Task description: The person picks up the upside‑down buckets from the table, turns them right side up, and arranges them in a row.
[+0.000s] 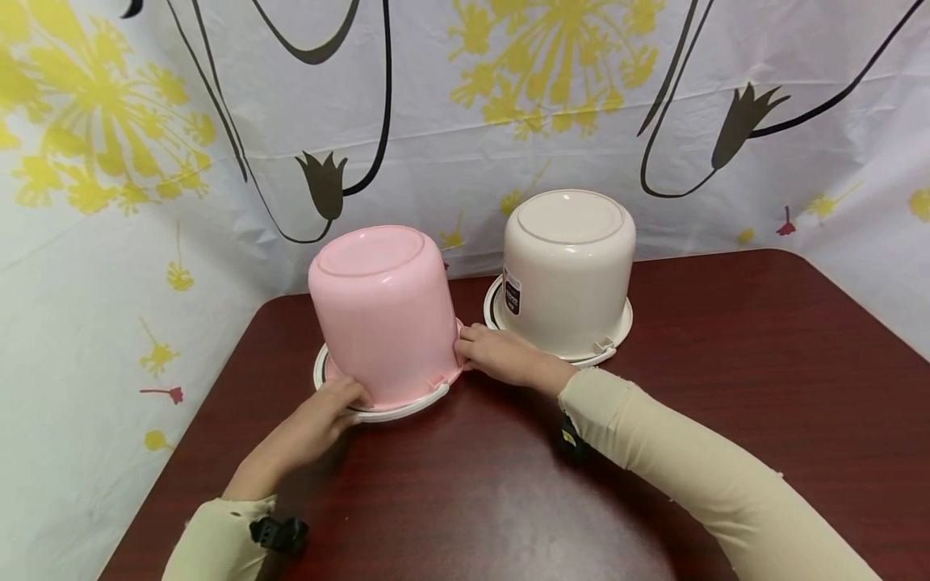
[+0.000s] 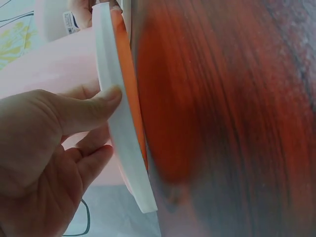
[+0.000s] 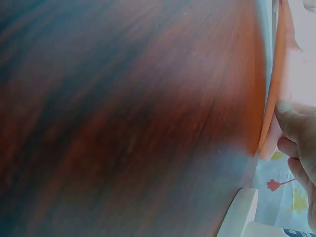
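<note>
A pink bucket stands upside down on the table, its base facing up and its white handle lying along the rim. My left hand grips the near-left side of the rim. In the left wrist view that thumb presses on the white handle, while the other fingers are behind it against the bucket wall. On the opposite side, my right hand pinches the rim; the right wrist view has its thumb on the rim edge. The bucket's inside is hidden.
Just right of the pink bucket, a cream bucket with a dark label also stands upside down, close to my right hand. Both are on a dark red-brown table. A patterned white cloth hangs behind and at the sides.
</note>
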### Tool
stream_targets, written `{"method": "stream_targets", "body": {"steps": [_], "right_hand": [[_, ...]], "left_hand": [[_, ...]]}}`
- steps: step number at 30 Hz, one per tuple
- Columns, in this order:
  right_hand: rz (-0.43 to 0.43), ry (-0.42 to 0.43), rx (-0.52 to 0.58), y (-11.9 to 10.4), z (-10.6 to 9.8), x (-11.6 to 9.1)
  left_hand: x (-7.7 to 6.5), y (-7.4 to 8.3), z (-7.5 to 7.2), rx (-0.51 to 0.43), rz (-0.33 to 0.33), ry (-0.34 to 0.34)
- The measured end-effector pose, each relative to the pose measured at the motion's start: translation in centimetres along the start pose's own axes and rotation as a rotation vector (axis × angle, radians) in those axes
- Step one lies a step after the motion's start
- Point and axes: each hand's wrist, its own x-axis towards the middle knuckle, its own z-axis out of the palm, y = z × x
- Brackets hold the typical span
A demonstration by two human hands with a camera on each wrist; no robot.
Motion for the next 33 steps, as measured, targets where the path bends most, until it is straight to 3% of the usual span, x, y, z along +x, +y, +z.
{"method": "stream_targets", "body": {"steps": [14, 22, 27, 33], "right_hand": [[0.045, 0.079, 0.004, -0.5, -0.9, 0.0], [0.114, 0.098, -0.046, -1.2, -2.5, 0.1], [0.140, 0.141, -0.037, -1.3, -3.8, 0.2], [0.142, 0.197, -0.021, -1.3, -5.4, 0.5]], "left_hand": [[0.3, -0.1, -1.9, 0.035, -0.008, 0.036], [0.8, 0.0, -3.3, -0.006, 0.020, 0.041], [1.1, 0.3, -4.4, -0.034, -0.033, -0.007], [1.5, 0.5, -5.9, -0.173, -0.111, -0.065]]}}
